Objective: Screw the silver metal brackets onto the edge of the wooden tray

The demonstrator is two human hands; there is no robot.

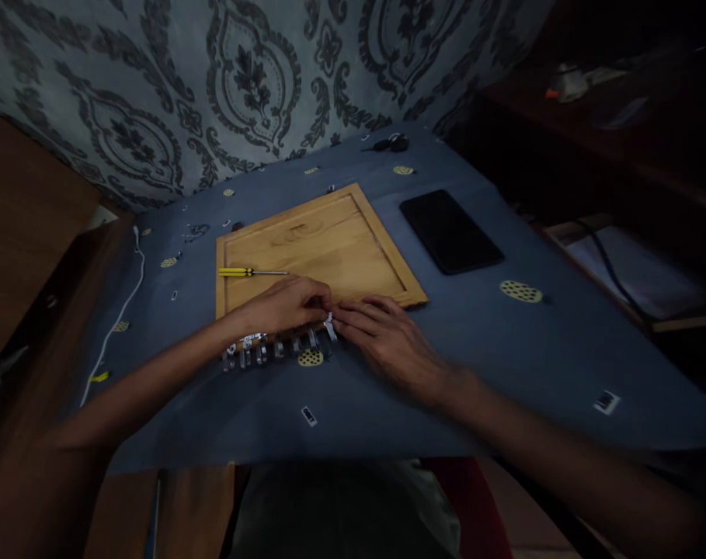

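A wooden panel (300, 241) with a raised rim lies flat on the table. Several metal hinges (262, 351) are lined up along its near edge, their arms pointing toward me. At the right end of that row, one hinge (329, 326) shows between my two hands. My left hand (297, 301) is closed in a pinch just above this hinge; whatever its fingertips hold is hidden. My right hand (391, 341) lies with fingers stretched out along the panel's near edge, fingertips against or close beside the same hinge. A yellow-and-black screwdriver (251, 272) rests on the panel, left of centre.
A black phone or tablet (450, 231) lies right of the panel. The blue patterned cloth (422, 419) covers the table. A white cord (123, 307) runs down the left side. A small dark object (396, 143) sits at the back, near the patterned wall (323, 85).
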